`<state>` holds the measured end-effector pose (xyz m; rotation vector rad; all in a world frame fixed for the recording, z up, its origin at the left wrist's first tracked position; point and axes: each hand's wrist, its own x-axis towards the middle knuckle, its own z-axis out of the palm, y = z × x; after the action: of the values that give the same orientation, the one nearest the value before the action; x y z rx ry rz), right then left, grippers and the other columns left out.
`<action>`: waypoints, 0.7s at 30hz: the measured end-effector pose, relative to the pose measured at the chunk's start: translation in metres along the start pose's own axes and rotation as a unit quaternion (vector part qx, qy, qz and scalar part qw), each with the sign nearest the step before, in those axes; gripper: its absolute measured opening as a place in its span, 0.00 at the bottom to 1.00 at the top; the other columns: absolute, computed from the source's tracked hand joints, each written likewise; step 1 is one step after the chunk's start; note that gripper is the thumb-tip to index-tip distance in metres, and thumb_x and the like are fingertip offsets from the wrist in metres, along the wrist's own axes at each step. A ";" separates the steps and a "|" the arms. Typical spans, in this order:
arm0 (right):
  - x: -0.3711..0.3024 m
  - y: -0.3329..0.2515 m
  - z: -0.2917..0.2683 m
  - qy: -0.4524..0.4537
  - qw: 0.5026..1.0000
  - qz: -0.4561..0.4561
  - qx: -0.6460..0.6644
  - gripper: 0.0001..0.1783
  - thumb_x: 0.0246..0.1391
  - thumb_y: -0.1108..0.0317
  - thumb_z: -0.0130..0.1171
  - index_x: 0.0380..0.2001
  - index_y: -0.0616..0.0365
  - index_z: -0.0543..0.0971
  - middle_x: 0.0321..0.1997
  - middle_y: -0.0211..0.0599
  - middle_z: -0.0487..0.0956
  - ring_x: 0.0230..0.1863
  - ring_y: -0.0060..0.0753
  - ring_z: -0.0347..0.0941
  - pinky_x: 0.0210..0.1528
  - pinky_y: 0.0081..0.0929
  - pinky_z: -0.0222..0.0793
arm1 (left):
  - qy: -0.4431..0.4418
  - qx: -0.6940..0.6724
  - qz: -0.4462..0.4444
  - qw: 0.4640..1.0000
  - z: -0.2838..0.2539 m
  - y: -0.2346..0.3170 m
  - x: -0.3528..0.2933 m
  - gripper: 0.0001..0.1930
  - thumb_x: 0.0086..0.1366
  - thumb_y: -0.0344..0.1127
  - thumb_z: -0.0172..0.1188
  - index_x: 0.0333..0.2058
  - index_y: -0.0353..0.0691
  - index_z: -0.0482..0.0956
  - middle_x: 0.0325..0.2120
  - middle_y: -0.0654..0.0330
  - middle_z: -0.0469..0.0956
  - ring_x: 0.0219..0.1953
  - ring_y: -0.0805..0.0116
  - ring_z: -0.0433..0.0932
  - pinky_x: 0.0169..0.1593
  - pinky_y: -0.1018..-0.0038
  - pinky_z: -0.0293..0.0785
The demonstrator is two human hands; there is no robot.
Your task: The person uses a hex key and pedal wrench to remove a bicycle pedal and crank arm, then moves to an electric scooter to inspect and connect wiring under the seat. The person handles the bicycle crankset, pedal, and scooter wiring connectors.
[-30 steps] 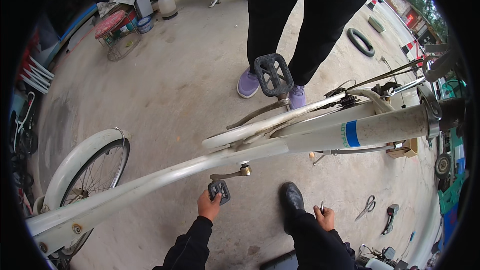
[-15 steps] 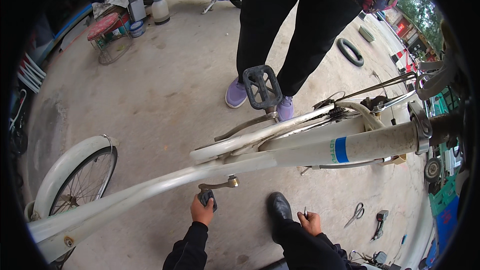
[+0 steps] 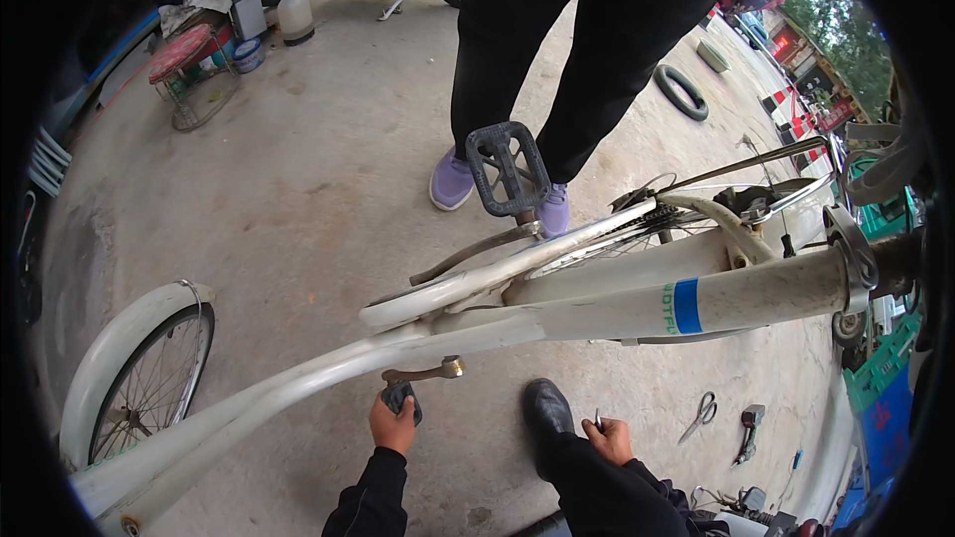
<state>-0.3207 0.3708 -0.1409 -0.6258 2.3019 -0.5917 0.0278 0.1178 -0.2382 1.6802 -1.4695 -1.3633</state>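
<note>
A white bicycle frame (image 3: 477, 334) stretches across the view in front of me. On its near side, my left hand (image 3: 391, 428) is closed round a black pedal (image 3: 404, 401) at the end of a worn crank arm (image 3: 428, 372). My right hand (image 3: 611, 442) rests beside my dark-trousered leg, its fingers closed on a small metal piece (image 3: 598, 418) whose tip pokes up; its kind is too small to tell. The opposite pedal (image 3: 507, 168) stands raised on the far side of the frame.
A person in black trousers and purple shoes (image 3: 452, 180) stands beyond the bicycle. Scissors (image 3: 700, 417) and a dark hand tool (image 3: 749, 434) lie on the concrete to my right. The fendered front wheel (image 3: 149, 378) is at left, a red-topped stool (image 3: 181, 52) farther back, a loose tyre (image 3: 681, 92) far right.
The whole view has shifted slightly, so most things sit a little farther left. My left hand stays on the pedal, and my right keeps its small metal piece.
</note>
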 end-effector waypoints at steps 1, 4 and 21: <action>-0.001 -0.001 0.001 0.001 1.000 0.001 -0.004 0.27 0.65 0.56 0.66 0.17 0.63 0.74 0.15 0.25 0.67 0.21 0.16 0.60 0.23 0.35 0.56 | -0.003 -0.002 -0.001 1.000 -0.001 0.001 -0.001 0.16 0.67 0.32 0.70 0.50 0.33 0.81 0.44 0.46 0.86 0.48 0.47 0.85 0.50 0.57 0.79; -0.002 -0.006 0.002 0.000 1.000 -0.007 0.007 0.26 0.64 0.56 0.66 0.17 0.63 0.76 0.15 0.26 0.68 0.21 0.17 0.61 0.23 0.35 0.57 | -0.010 -0.001 -0.005 1.000 -0.003 0.005 -0.002 0.16 0.67 0.32 0.70 0.50 0.33 0.80 0.44 0.46 0.86 0.48 0.47 0.85 0.50 0.57 0.79; -0.004 0.004 0.006 0.008 1.000 -0.009 0.000 0.27 0.66 0.57 0.65 0.19 0.69 0.77 0.13 0.38 0.68 0.20 0.18 0.60 0.23 0.38 0.60 | -0.095 -0.141 -0.057 0.984 -0.016 0.002 0.004 0.12 0.69 0.33 0.70 0.47 0.33 0.84 0.39 0.57 0.87 0.39 0.69 0.85 0.45 0.69 0.81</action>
<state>-0.3151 0.3742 -0.1452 -0.6439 2.3140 -0.6083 0.0409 0.1098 -0.2326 1.5063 -1.2233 -1.7439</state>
